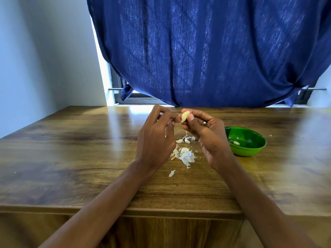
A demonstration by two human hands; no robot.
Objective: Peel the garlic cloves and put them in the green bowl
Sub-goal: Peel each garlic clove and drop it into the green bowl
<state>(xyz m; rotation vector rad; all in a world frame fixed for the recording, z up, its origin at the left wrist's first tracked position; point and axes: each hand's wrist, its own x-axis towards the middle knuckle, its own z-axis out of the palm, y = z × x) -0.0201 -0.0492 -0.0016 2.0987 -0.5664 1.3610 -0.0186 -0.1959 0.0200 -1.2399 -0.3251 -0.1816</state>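
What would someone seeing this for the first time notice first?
Most striking is the big blue curtain filling the upper half behind the wooden table. Next come the two hands raised mid-table: the right hand pinches a pale garlic clove while the left hand curls its fingers beside it. A pile of white garlic skins lies beneath them, and the green bowl sits to the right with a peeled clove inside.
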